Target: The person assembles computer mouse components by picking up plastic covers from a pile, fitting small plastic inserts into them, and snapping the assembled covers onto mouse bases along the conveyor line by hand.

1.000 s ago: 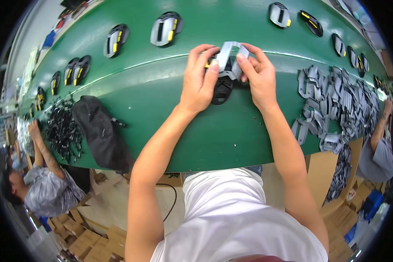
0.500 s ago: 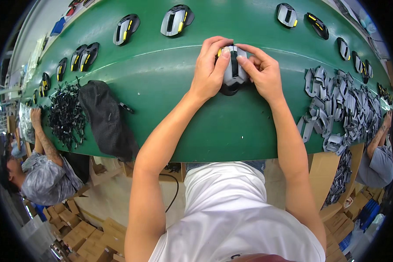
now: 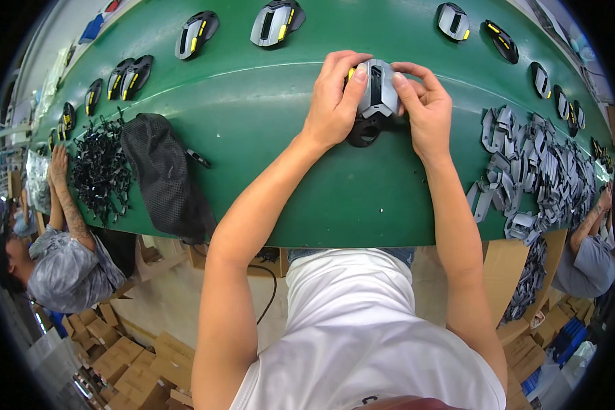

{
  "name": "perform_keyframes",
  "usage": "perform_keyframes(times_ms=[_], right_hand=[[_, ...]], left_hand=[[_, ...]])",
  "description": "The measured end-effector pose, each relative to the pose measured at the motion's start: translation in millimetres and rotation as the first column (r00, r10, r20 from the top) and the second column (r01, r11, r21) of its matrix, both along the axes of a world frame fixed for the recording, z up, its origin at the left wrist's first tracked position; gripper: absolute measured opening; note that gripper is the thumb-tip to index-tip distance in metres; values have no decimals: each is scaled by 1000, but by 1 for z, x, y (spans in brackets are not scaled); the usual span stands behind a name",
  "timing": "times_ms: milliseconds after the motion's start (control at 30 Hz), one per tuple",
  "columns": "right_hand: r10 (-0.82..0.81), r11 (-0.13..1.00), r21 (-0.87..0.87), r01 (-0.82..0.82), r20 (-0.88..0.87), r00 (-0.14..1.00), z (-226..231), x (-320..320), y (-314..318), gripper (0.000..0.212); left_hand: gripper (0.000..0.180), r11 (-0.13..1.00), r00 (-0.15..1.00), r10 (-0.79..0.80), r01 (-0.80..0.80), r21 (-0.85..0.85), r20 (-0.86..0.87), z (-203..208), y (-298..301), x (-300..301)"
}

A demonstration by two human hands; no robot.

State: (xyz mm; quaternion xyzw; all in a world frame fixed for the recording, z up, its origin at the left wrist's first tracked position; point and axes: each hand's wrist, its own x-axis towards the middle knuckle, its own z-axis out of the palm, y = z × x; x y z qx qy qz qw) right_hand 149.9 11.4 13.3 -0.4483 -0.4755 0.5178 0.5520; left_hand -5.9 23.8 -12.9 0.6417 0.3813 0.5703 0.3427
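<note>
Between my two hands, above the green bench, is a grey and black computer mouse (image 3: 384,100) with a yellow side piece. My left hand (image 3: 333,102) grips its left side, the thumb lying on the grey top beside the dark centre strip. From the other side my right hand (image 3: 426,117) holds it, thumb on the grey top's right edge and index finger stretched over the far end. The grey top is tilted, and a black rounded part with openings shows at the near end. The fingertips beneath the mouse are hidden.
Several similar mice (image 3: 275,24) stand along the far side. Grey plastic parts (image 3: 536,160) are heaped at right, small black parts (image 3: 101,171) at left beside a black mesh bag (image 3: 160,174). People work at both sides; a cardboard box (image 3: 502,280) stands below the bench's right edge.
The mouse has tipped in my hands, so more of the black part shows at its near end. My right hand has shifted slightly right. The left co-worker's hand has moved farther up.
</note>
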Motion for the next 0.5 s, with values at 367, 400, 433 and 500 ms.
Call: perform_keyframes(times_ms=[367,400,433,500], right_hand=[[-18,986,159,-51,408,913,-14,2,-1,25],[-13,989,145,-40,347,938,-15,0,0,28],[-9,991,131,-30,286,958,-15,-2,1,32],[30,990,120,-68,291,956,-12,-3,-2,36]], left_hand=[[28,993,996,-40,48,-112,73,-5,-2,-2],[27,981,980,-53,87,-172,193,-1,-5,-1],[27,965,949,-57,132,-225,311,2,-6,1],[31,980,958,-77,124,-158,277,3,-7,0]])
